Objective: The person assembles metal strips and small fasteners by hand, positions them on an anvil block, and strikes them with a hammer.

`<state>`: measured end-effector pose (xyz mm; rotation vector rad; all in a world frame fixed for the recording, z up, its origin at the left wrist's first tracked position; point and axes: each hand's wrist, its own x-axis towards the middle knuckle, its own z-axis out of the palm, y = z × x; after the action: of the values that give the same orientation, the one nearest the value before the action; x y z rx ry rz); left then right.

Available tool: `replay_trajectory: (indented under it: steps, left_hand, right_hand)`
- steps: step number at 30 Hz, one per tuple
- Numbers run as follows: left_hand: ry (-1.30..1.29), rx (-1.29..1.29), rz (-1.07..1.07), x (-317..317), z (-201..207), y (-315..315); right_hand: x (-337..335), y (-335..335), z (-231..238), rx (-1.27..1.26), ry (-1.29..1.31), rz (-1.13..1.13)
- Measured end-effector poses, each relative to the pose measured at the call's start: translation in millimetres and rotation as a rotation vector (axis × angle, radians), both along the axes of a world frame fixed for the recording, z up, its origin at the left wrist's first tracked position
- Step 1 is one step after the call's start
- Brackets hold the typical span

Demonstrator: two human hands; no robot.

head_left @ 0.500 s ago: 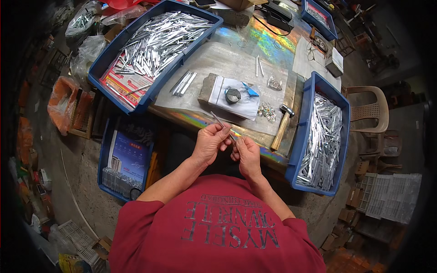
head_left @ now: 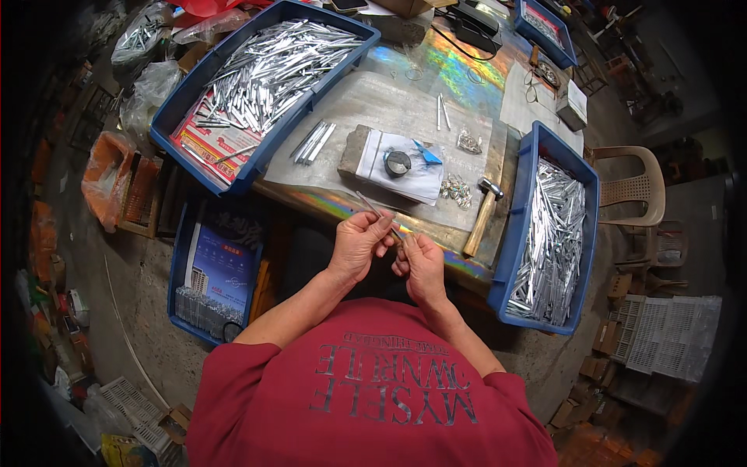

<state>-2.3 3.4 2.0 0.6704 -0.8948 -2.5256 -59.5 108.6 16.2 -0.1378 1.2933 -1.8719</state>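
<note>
My left hand (head_left: 356,247) pinches a thin silver metal rod (head_left: 366,200), which slants up and left out of the fingers. My right hand (head_left: 422,265) is closed at the rod's lower end; its fingertips hide what else they may grip. Both hands are just off the table's near edge. Beyond them stands a block (head_left: 355,149) topped with white paper (head_left: 375,162), a small dark round cup (head_left: 397,163) and a blue scrap (head_left: 427,153). Small shiny metal parts (head_left: 456,191) lie beside it, with a hammer (head_left: 484,219) to the right.
Blue crates full of silver rods stand at left (head_left: 261,74) and right (head_left: 551,241). A few loose rods (head_left: 315,143) and another small heap of parts (head_left: 468,142) lie on the sheet. A lower blue crate (head_left: 177,288) sits at left; a plastic chair (head_left: 634,187) is at right.
The rod's upper end has shifted slightly left. My hands stay almost in the same place, still closed around it.
</note>
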Motion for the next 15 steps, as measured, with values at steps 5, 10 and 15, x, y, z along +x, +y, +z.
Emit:
replay_trajectory:
  steps: [5,10,15]
  left_hand:
    - [0.027,-0.053,0.036,1,0,5]
    - [0.034,-0.169,0.089,2,-1,10]
    - [0.048,-0.205,0.085,1,2,9]
  right_hand:
    - [1,-1,-1,-0.037,-0.093,-0.022]
    - [2,-3,4,-0.047,-0.132,-0.033]
    - [1,-5,8,-0.048,-0.166,-0.049]
